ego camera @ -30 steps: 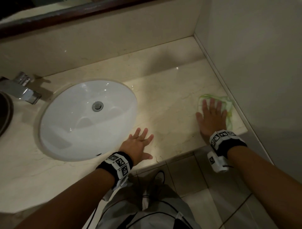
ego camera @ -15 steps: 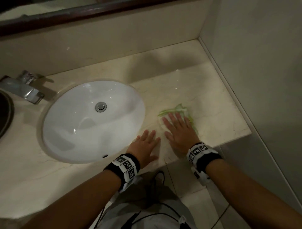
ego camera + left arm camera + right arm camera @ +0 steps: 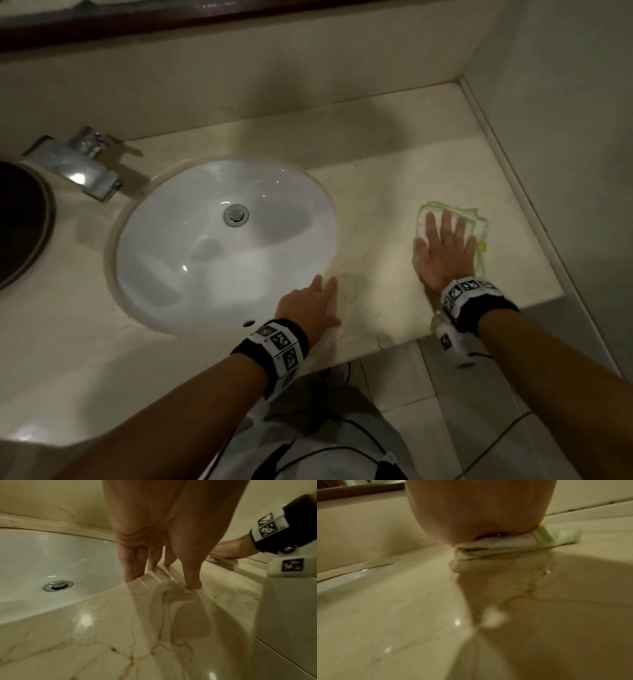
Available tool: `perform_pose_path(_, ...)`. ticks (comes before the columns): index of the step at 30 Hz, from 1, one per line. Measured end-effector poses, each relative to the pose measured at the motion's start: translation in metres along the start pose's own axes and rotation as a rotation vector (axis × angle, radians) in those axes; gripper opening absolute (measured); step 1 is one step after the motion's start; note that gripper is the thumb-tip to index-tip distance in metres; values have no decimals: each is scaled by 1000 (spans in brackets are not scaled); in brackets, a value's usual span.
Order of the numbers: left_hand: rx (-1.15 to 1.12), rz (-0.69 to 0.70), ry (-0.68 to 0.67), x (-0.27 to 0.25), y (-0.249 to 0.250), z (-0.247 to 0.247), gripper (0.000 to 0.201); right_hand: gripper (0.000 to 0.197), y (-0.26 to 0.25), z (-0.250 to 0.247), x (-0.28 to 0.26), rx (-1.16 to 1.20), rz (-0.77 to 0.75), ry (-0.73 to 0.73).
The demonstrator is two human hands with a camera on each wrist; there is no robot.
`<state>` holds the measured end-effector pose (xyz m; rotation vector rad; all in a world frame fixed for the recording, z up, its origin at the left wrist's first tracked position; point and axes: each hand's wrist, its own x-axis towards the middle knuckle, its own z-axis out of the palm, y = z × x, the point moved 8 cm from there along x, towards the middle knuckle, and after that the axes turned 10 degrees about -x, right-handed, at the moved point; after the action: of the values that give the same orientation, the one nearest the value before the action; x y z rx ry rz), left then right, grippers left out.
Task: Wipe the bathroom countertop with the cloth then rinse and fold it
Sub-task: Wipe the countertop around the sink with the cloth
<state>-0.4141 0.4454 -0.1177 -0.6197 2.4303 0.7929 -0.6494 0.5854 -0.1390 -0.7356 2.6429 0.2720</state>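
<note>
Two hands are on the marble countertop (image 3: 376, 192), and only one is working. Our right hand (image 3: 443, 255) lies flat with fingers straight and spread, pressing the cloth (image 3: 479, 228) down rather than clasping it; our left hand (image 3: 308, 308) rests with relaxed, straight fingers at the front rim of the sink (image 3: 226, 246), holding nothing. We find the cloth on the right part of the counter, between the basin and the side wall (image 3: 565, 102), well apart from the basin. Seen from the right wrist, it is a folded pad of several soft layers, white with green edging, so we judge it light, limp and probably damp, likely to slide easily on the glossy stone and to bunch if pushed from one edge. Palm pressure over its middle suits wiping; for rinsing we would gather it by the folded stack. Nearby stand the faucet (image 3: 82, 171) at far left and a dark round object (image 3: 20, 222) at the frame edge. Little blocks the strokes except the wall and backsplash corner.
</note>
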Motion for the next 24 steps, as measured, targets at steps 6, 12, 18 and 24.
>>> perform_pose_path(6,-59,62,46,-4,-3,-5,80,60,-65,-7,2,-28,-144,48)
perform_pose_path(12,-63,-79,79,-6,-22,-7,61,61,-136,13,-70,-123,-554,129)
perform_pose_path(18,-45,-79,51,2,-26,-3,55,61,-136,34,-95,-185,-666,150)
perform_pose_path(24,-79,-93,29,4,-29,-2,60,58,-131,18,-62,-219,-700,133)
